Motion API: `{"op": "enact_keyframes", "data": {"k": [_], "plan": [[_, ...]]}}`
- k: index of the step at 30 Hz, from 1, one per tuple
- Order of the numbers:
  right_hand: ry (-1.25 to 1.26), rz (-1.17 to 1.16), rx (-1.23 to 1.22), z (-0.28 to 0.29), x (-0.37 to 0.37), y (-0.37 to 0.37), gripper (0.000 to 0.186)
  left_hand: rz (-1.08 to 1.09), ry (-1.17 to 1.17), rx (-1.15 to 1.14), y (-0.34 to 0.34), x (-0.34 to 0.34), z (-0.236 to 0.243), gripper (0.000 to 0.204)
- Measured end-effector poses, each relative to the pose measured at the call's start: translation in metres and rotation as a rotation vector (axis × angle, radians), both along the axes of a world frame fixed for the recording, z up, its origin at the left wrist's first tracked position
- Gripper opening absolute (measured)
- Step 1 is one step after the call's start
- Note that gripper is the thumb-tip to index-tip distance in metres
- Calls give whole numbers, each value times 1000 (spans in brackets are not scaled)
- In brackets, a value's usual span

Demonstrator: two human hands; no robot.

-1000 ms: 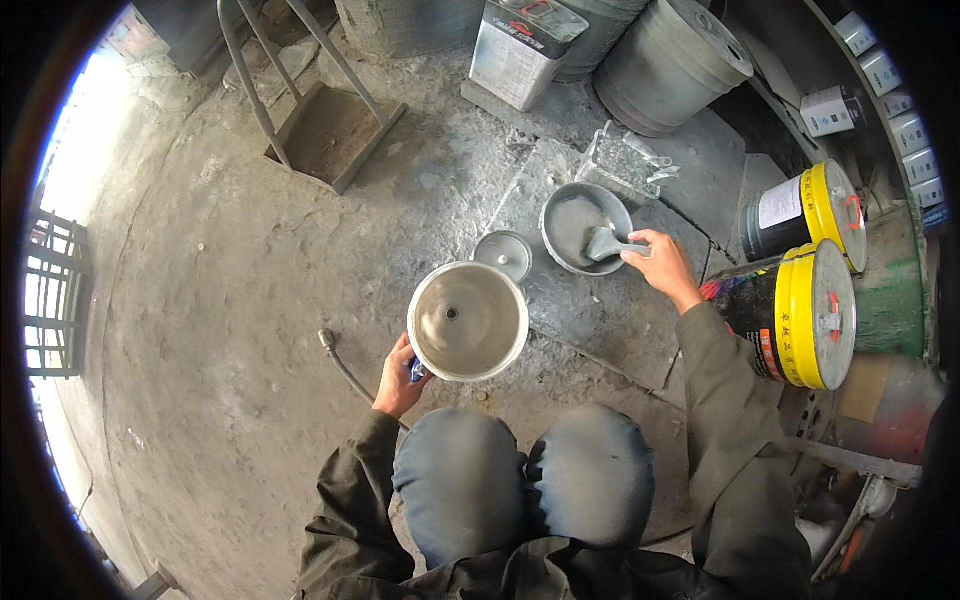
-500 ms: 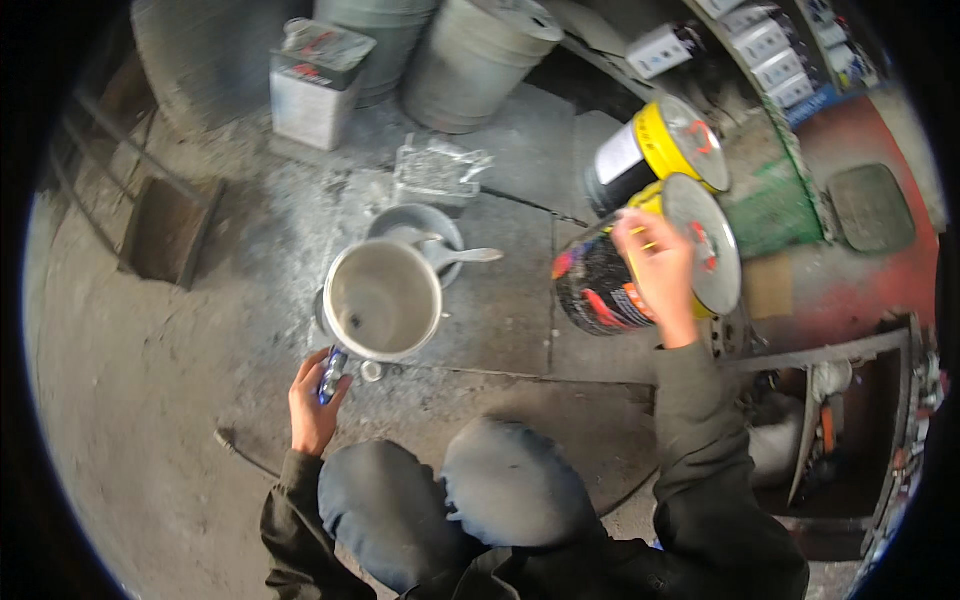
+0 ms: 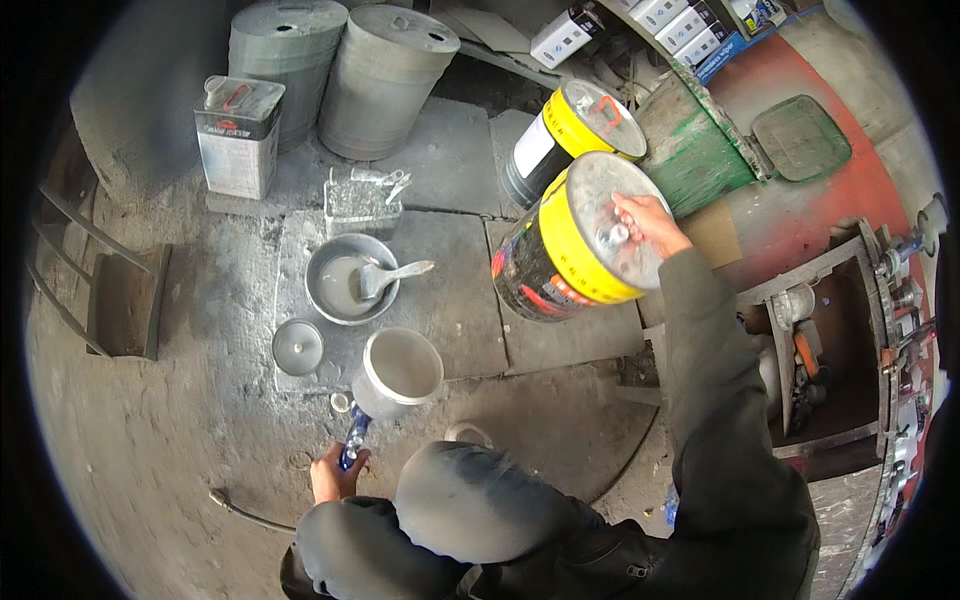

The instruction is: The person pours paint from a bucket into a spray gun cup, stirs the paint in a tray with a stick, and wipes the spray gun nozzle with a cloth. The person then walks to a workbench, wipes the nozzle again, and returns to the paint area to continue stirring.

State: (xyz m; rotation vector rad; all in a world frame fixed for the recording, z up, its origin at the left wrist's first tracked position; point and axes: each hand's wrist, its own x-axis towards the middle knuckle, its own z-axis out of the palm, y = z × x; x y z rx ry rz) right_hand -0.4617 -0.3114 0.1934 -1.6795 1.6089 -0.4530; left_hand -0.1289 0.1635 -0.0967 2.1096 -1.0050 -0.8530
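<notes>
As my left hand point(image 3: 335, 475) grips a blue fitting point(image 3: 354, 438) by a pale cup point(image 3: 385, 398) near the stone slabs' point(image 3: 440, 285) front edge, my right hand point(image 3: 645, 222) curls at a spout point(image 3: 610, 238) atop a yellow-banded drum point(image 3: 575, 255), hold unclear; grasping seems underway, calling for a level cup.

The right sleeve point(image 3: 720, 410) is dark olive-grey and creased, ending at the bare right hand point(image 3: 650, 222); the left hand point(image 3: 332, 476) is bare too. Nearer, faded blue-grey trousers point(image 3: 490, 505) look paler and dusty over the knees.
</notes>
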Motion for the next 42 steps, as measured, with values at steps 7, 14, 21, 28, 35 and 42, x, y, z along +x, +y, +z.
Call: {"op": "enact_keyframes", "data": {"k": [7, 14, 21, 28, 35, 42], "plan": [[-595, 29, 592, 16, 50, 122, 31, -159, -21, 20, 8, 6, 20, 48], [-611, 170, 717, -41, 119, 227, 36, -283, -93, 236, 21, 23, 49, 50], [-588, 193, 593, -90, 152, 277, 39, -214, -183, 312, 49, 27, 35, 50], [-565, 210, 506, -141, 158, 300, 42, -238, -163, 423, 60, 18, 14, 51], [-356, 303, 281, -155, 161, 319, 37, -233, -180, 440, 74, 8, -2, 52], [-159, 278, 187, -155, 151, 322, 34, -249, -139, 477, 65, -10, -13, 47]]}}
